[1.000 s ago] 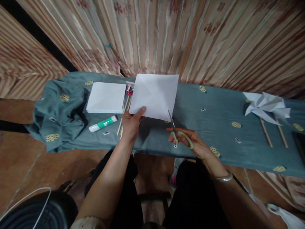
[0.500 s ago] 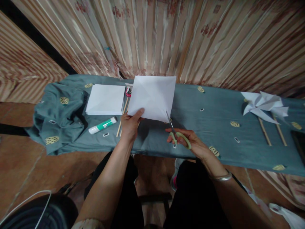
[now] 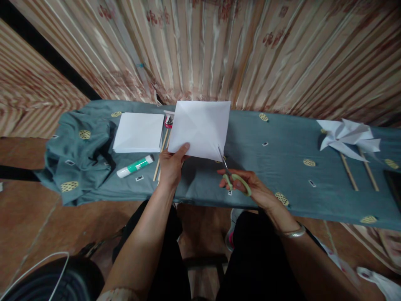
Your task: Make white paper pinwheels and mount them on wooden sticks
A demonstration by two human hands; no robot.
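Note:
My left hand (image 3: 172,166) pinches a white sheet of paper (image 3: 200,127) by its near left corner, thumb on top. The sheet is raised above the cloth and shows faint diagonal creases. In my right hand (image 3: 246,184) is a pair of scissors (image 3: 236,181) with light green handles, the fingers through the loops. Their blades reach over the sheet's lower right part, near the corner; whether they are fully closed is hard to see.
Left of the sheet lie a stack of white paper (image 3: 139,133), a green and white glue stick (image 3: 135,166), thin wooden sticks (image 3: 161,155) and a small red box (image 3: 168,121). White paper pinwheels (image 3: 346,138) on sticks lie at the right of the cloth-covered table (image 3: 278,146).
The scissor blades have moved slightly further into the sheet near its lower right corner. The left hand keeps its hold; the rest looks the same apart from a small camera shift.

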